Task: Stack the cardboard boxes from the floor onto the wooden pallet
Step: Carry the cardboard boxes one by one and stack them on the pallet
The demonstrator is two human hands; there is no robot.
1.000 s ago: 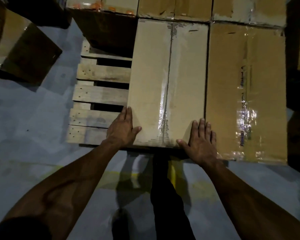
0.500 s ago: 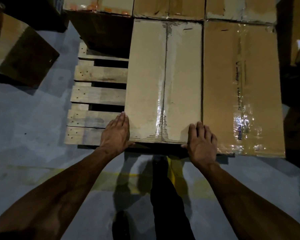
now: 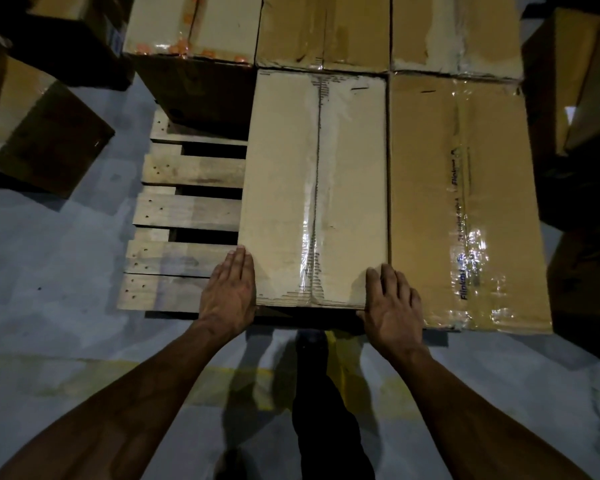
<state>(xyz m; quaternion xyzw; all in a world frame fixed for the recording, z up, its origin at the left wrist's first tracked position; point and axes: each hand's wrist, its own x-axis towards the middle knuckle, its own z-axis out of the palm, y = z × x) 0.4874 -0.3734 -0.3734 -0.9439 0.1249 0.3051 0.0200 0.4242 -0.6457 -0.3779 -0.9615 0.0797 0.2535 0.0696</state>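
A taped cardboard box (image 3: pixel 314 188) lies flat on the wooden pallet (image 3: pixel 187 209), its near edge at the pallet's front. My left hand (image 3: pixel 229 294) rests with straight fingers against the box's near left corner. My right hand (image 3: pixel 392 306) lies flat on the near right corner, fingers spread over the seam with the neighbouring box (image 3: pixel 465 202), which carries shiny tape and blue print. Three more boxes (image 3: pixel 323 29) stand in a row behind them on the pallet.
The pallet's left slats are bare. A tilted box (image 3: pixel 39 133) sits on the grey floor at the left. Dark boxes (image 3: pixel 575 81) crowd the right edge. My dark trouser leg (image 3: pixel 326 403) stands on a yellow floor line below the box.
The box has slid slightly away from me onto the pallet. Both hands slipped from its top surface back to its near corners, thumbs no longer on top.
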